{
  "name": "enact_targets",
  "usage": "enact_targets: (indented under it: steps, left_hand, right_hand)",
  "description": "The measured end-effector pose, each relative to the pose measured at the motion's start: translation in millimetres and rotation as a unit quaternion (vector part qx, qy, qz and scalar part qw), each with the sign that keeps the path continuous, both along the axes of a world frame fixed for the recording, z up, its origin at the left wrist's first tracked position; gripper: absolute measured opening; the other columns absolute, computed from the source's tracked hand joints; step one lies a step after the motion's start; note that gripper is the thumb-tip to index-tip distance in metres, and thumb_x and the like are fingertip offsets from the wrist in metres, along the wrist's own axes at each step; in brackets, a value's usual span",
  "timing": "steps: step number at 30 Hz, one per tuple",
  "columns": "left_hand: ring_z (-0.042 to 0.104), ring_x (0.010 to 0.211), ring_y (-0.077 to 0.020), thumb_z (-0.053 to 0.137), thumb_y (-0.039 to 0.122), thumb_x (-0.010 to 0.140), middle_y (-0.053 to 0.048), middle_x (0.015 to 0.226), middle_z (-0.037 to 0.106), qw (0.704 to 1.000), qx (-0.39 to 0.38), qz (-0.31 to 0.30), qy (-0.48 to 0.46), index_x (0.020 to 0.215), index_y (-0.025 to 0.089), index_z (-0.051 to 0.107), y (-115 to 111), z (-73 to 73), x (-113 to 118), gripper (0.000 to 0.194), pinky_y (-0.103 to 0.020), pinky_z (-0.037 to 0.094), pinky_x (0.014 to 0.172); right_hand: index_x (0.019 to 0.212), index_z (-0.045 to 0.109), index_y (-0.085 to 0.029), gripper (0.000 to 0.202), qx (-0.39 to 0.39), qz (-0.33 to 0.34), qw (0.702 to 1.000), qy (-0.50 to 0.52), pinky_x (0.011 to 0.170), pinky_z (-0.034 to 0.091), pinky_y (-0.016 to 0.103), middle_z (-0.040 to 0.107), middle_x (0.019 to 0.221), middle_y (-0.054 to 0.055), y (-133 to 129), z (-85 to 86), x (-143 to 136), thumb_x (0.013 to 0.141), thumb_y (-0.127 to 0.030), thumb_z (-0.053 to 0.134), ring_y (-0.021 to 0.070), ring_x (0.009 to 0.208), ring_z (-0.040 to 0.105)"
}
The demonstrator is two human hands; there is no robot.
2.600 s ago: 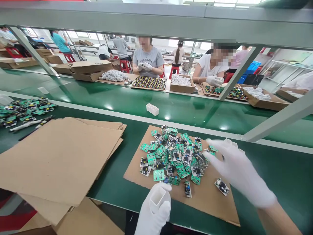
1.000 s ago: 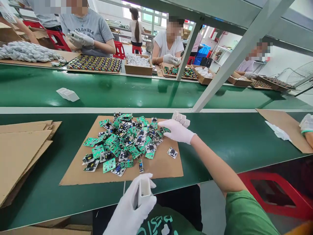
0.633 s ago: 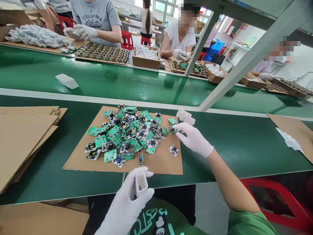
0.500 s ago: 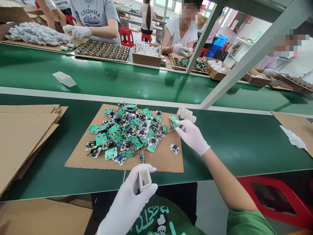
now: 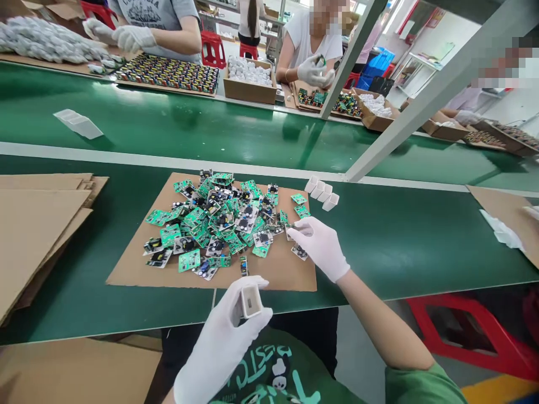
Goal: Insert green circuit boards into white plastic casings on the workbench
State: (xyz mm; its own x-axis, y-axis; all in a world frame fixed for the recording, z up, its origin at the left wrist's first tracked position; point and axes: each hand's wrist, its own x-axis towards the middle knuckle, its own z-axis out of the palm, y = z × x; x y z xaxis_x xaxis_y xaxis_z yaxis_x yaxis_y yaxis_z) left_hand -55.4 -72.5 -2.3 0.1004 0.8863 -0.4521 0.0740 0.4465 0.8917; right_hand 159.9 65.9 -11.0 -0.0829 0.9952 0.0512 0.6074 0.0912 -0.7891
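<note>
Circuit boards (image 5: 219,221) lie on the cardboard sheet (image 5: 138,266).

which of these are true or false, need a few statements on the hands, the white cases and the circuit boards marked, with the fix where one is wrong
1. The left hand holds a white case. True.
2. The heap of circuit boards lies on a cardboard sheet. True.
3. The right hand is at the left edge of that sheet. False: it is at the right edge.
4. The row of white cases sits on top of the heap. False: it is on the green table, to the right of the heap.
5. The stacked cardboard lies to the left of the heap. True.
</note>
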Motion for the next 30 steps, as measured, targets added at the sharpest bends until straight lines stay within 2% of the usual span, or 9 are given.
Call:
enact_targets:
  steps: [3, 6, 8, 10, 15, 18, 22, 27, 30]
  left_hand:
    - [0.059, 0.086, -0.0168, 0.069, 0.041, 0.086, 0.000, 0.094, 0.063, 1.000, 0.015, 0.018, -0.014, 0.125, 0.027, 0.055, 0, 3.2, -2, 0.044, -0.026, 0.050, 0.082]
    - [0.061, 0.085, -0.0142, 0.070, 0.032, 0.085, 0.000, 0.093, 0.065, 0.998, 0.055, 0.032, -0.014, 0.123, 0.027, 0.059, 2, 7.4, -3, 0.040, -0.023, 0.052, 0.082]
    - [0.062, 0.082, -0.0117, 0.070, 0.027, 0.085, 0.002, 0.092, 0.066, 0.996, 0.079, 0.043, -0.020, 0.122, 0.028, 0.060, 2, 10.5, -4, 0.038, -0.020, 0.053, 0.079]
    - [0.063, 0.080, -0.0098, 0.072, 0.022, 0.084, 0.003, 0.090, 0.067, 0.993, 0.101, 0.050, -0.026, 0.121, 0.029, 0.061, 3, 13.3, -4, 0.039, -0.017, 0.053, 0.077]
    - [0.065, 0.083, -0.0094, 0.074, 0.020, 0.084, 0.002, 0.093, 0.067, 0.988, 0.144, 0.047, -0.028, 0.121, 0.030, 0.063, 2, 15.4, -5, 0.040, -0.016, 0.055, 0.076]
    - [0.066, 0.086, -0.0109, 0.071, 0.020, 0.087, -0.002, 0.110, 0.066, 0.982, 0.182, 0.038, -0.018, 0.117, 0.029, 0.064, 2, 13.0, -7, 0.032, -0.020, 0.056, 0.078]
    - [0.067, 0.086, -0.0109, 0.068, 0.016, 0.090, -0.006, 0.128, 0.061, 0.969, 0.246, 0.020, -0.008, 0.115, 0.026, 0.062, 4, 10.5, -9, 0.028, -0.026, 0.056, 0.087]
    - [0.067, 0.087, -0.0126, 0.067, 0.017, 0.090, -0.008, 0.132, 0.059, 0.968, 0.252, 0.019, -0.001, 0.119, 0.025, 0.060, 6, 8.9, -9, 0.031, -0.029, 0.057, 0.086]
    - [0.067, 0.095, -0.0155, 0.065, 0.013, 0.089, -0.004, 0.116, 0.065, 0.967, 0.253, -0.001, 0.016, 0.124, 0.028, 0.058, 5, 6.8, -11, 0.039, -0.032, 0.055, 0.092]
  right_hand:
    - [0.099, 0.066, -0.021, 0.032, 0.037, -0.002, 0.996, -0.077, 0.078, 0.056, 0.034, 0.072, 0.095, 0.004, -1, -2.1, -4, 0.079, -0.043, 0.078, 0.0226, 0.082, 0.070]
    - [0.105, 0.068, -0.020, 0.040, 0.089, 0.009, 0.968, -0.234, 0.077, 0.054, 0.040, 0.071, 0.102, 0.010, -5, -0.8, -6, 0.079, -0.050, 0.078, 0.0313, 0.094, 0.066]
    - [0.098, 0.069, -0.021, 0.033, 0.107, 0.021, 0.944, -0.311, 0.071, 0.051, 0.039, 0.072, 0.094, 0.010, -7, -0.3, -9, 0.081, -0.049, 0.077, 0.0331, 0.092, 0.063]
    - [0.091, 0.069, -0.021, 0.024, 0.114, 0.012, 0.936, -0.333, 0.068, 0.049, 0.038, 0.071, 0.087, 0.009, -7, -1.2, -13, 0.083, -0.043, 0.075, 0.0320, 0.088, 0.062]
    - [0.098, 0.069, -0.021, 0.017, 0.094, -0.018, 0.953, -0.286, 0.075, 0.052, 0.041, 0.072, 0.094, 0.008, -6, -4.6, -15, 0.084, -0.029, 0.065, 0.0327, 0.093, 0.064]
    - [0.107, 0.068, -0.021, 0.024, 0.096, -0.021, 0.975, -0.200, 0.083, 0.054, 0.041, 0.072, 0.100, 0.007, -7, -4.1, -10, 0.085, -0.026, 0.059, 0.0286, 0.092, 0.067]
    - [0.106, 0.069, -0.022, 0.025, 0.095, -0.032, 0.989, -0.112, 0.083, 0.057, 0.038, 0.072, 0.098, 0.005, -9, 0.4, 0, 0.083, -0.026, 0.062, 0.0218, 0.079, 0.070]
    - [0.101, 0.072, -0.024, 0.020, 0.061, -0.008, 0.998, -0.033, 0.087, 0.060, 0.036, 0.072, 0.109, 0.004, -7, 2.0, 10, 0.083, -0.030, 0.066, 0.0219, 0.091, 0.072]
    - [0.103, 0.073, -0.023, 0.023, 0.036, -0.005, 0.999, -0.009, 0.093, 0.060, 0.040, 0.073, 0.110, 0.004, -4, -0.7, 14, 0.083, -0.034, 0.070, 0.0236, 0.095, 0.072]
